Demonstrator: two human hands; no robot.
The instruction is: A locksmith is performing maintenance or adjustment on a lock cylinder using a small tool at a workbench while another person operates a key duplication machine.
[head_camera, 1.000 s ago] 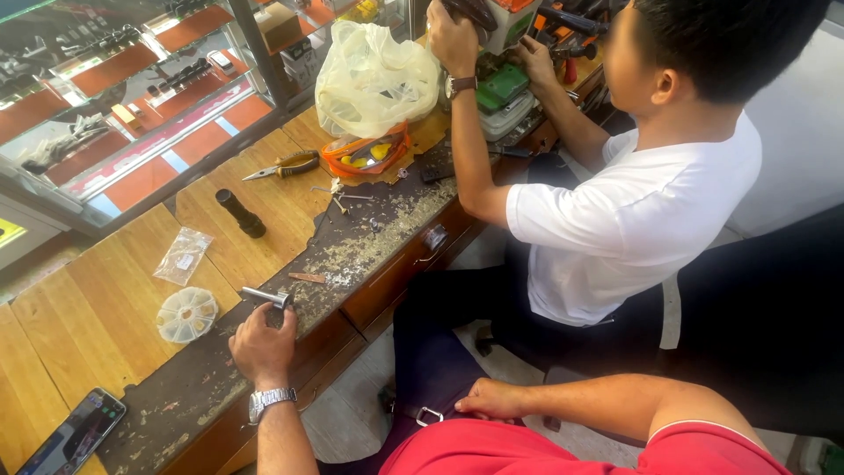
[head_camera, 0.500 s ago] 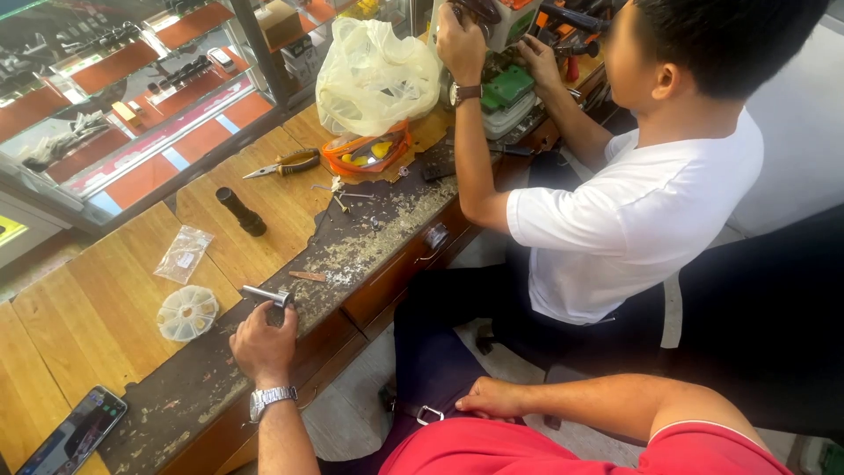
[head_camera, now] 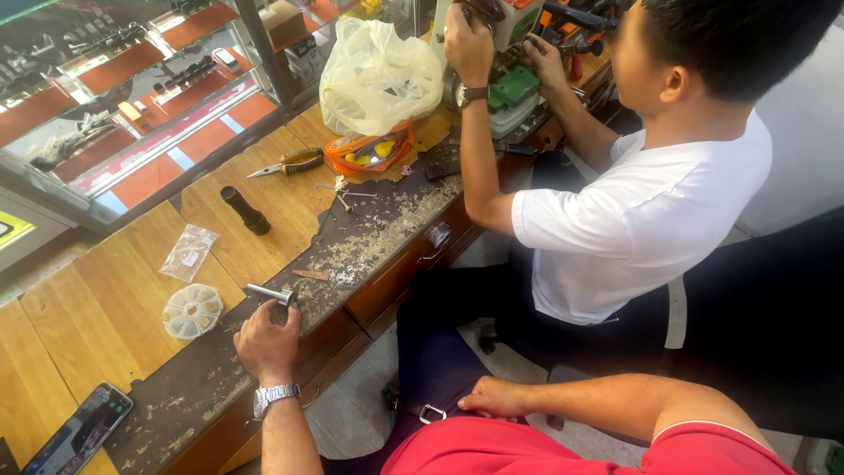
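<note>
- The left hand (head_camera: pixel 266 339) rests on the worn front edge of the table (head_camera: pixel 105 308), fingers curled shut around the end of a short metal cylinder (head_camera: pixel 268 293) that lies flat on the dark strip; the edge gives the wrist a rest and keeps the part from rolling.
- The right hand (head_camera: pixel 497 398) lies loosely flat on the person's own thigh, holding nothing, well apart from the table.
- Just beside the cylinder, further in on the wood, sits a round clear parts box (head_camera: pixel 192 310) with small compartments, and beyond it a small clear plastic bag (head_camera: pixel 188 252); both are within easy reach of the left hand.
- A phone (head_camera: pixel 77 431) lies near the table's near corner.
- Metal shavings (head_camera: pixel 374 242) are scattered along the dark strip, thickest towards the co-worker's side.
- Pliers (head_camera: pixel 290 164) and a black handle-like tool (head_camera: pixel 245 210) lie on the wood, apart from the hands.
- A co-worker in a white shirt (head_camera: pixel 642 220) has both hands up on a green-and-white machine (head_camera: pixel 514 84), probably a cutter, though it is partly hidden.
</note>
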